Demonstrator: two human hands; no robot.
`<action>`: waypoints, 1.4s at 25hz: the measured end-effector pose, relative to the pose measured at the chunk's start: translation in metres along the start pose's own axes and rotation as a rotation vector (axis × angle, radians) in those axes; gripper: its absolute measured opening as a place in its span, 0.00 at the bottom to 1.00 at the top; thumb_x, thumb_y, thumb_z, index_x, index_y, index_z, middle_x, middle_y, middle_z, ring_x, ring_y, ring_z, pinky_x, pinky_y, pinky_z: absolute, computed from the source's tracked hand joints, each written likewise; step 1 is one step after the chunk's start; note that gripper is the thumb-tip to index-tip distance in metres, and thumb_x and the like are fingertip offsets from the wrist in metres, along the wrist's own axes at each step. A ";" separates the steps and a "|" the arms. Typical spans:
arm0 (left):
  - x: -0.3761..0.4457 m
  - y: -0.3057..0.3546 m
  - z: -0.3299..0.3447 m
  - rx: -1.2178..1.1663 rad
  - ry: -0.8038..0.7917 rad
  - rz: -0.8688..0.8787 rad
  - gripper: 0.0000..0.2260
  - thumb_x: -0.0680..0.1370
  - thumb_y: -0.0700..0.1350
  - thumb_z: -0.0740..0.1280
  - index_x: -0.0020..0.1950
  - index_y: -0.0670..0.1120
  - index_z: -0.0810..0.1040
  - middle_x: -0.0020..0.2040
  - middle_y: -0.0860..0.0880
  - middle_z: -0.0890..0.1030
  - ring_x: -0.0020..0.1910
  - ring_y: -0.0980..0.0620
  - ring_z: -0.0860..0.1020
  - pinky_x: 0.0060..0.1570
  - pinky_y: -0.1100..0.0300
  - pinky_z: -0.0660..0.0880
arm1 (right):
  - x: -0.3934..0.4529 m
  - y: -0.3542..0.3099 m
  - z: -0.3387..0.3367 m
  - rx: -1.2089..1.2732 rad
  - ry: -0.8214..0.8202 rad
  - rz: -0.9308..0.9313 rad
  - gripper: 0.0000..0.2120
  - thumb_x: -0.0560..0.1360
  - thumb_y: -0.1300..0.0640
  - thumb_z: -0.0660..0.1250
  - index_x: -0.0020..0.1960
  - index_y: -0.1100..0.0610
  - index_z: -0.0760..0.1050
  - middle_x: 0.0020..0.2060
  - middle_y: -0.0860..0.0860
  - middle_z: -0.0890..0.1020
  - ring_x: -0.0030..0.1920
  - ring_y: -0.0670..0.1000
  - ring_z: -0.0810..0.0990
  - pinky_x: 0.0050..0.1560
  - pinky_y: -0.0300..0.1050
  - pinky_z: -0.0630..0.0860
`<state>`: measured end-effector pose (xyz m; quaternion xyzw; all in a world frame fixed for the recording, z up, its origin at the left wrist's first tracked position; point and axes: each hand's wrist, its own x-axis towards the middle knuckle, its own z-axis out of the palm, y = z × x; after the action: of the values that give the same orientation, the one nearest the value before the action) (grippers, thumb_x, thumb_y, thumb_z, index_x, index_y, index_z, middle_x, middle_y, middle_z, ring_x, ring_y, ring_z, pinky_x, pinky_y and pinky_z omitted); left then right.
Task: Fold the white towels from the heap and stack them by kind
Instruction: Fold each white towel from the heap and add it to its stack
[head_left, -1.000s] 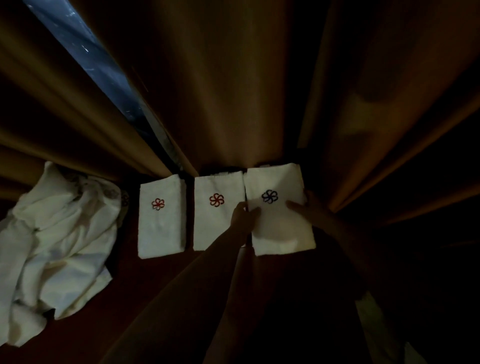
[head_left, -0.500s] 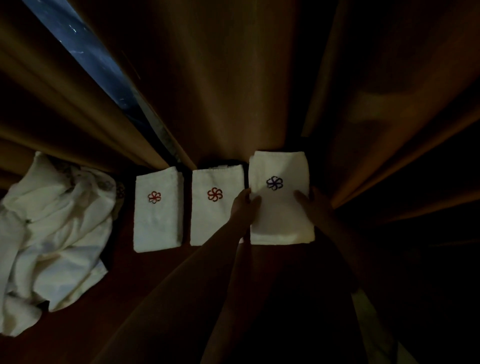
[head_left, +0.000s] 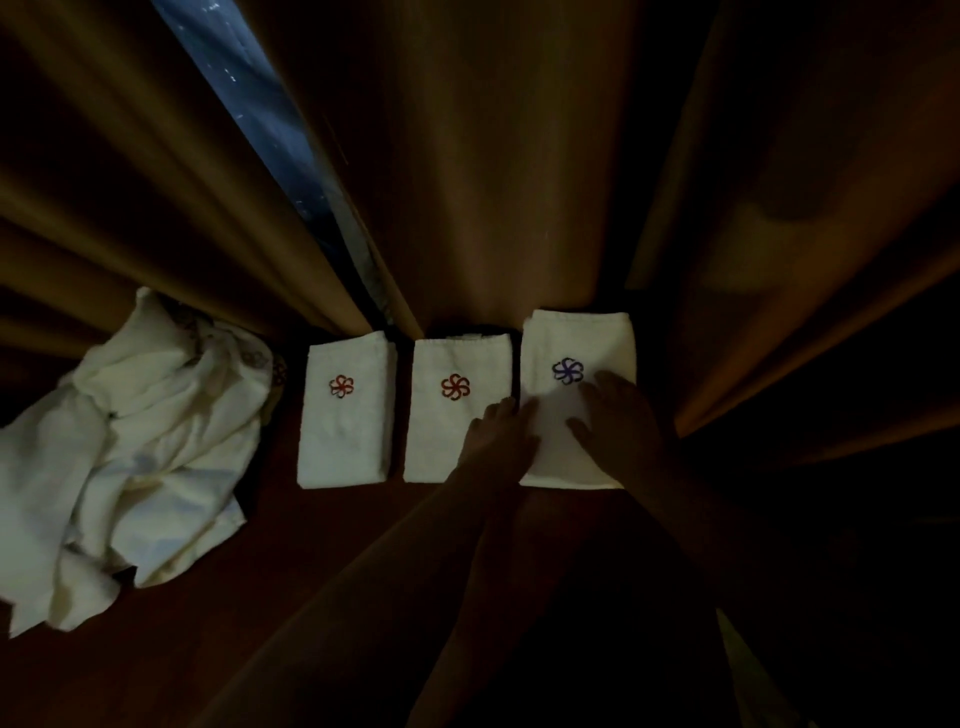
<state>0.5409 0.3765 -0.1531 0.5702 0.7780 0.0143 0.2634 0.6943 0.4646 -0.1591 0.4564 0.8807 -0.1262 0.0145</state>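
Note:
Three folded white towels lie side by side on a dark reddish surface. The left towel (head_left: 345, 415) and the middle towel (head_left: 452, 400) each bear a red flower emblem. On the right lies a towel with a blue flower emblem (head_left: 576, 343). My right hand (head_left: 618, 421) rests flat on its lower half, fingers spread. My left hand (head_left: 498, 436) presses on its left edge and partly covers the middle towel. A heap of unfolded white towels (head_left: 135, 462) lies at the far left.
Brown curtains (head_left: 519, 182) hang right behind the towels, with a narrow gap showing a bluish window (head_left: 260, 104). The dark reddish surface (head_left: 311, 561) stretches toward me in front of the towels. The scene is dim.
The blue-flower towel has been pushed back and squared up next to the middle towel. My right hand has moved from its right edge onto its top.

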 end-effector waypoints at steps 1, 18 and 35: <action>-0.008 -0.005 -0.001 0.053 0.009 -0.022 0.27 0.81 0.54 0.59 0.78 0.49 0.56 0.75 0.42 0.60 0.72 0.42 0.62 0.68 0.46 0.63 | -0.002 -0.006 -0.002 -0.050 -0.031 -0.038 0.26 0.75 0.47 0.68 0.67 0.61 0.72 0.67 0.62 0.71 0.69 0.62 0.68 0.69 0.58 0.63; -0.277 -0.228 -0.067 -0.160 0.430 -0.294 0.22 0.78 0.53 0.64 0.70 0.46 0.69 0.63 0.43 0.70 0.60 0.42 0.73 0.56 0.48 0.73 | -0.085 -0.336 -0.020 -0.026 -0.039 -0.460 0.19 0.77 0.47 0.61 0.64 0.55 0.72 0.71 0.56 0.63 0.70 0.56 0.62 0.67 0.48 0.62; -0.451 -0.425 -0.087 -0.323 0.535 -0.531 0.20 0.80 0.54 0.61 0.70 0.48 0.69 0.64 0.47 0.70 0.63 0.46 0.72 0.53 0.52 0.72 | -0.130 -0.580 0.023 -0.008 -0.182 -0.597 0.20 0.78 0.46 0.62 0.65 0.54 0.72 0.72 0.55 0.63 0.71 0.54 0.60 0.68 0.49 0.64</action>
<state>0.2247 -0.1513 -0.0376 0.2768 0.9270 0.2155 0.1325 0.2998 0.0351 -0.0422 0.1644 0.9714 -0.1617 0.0573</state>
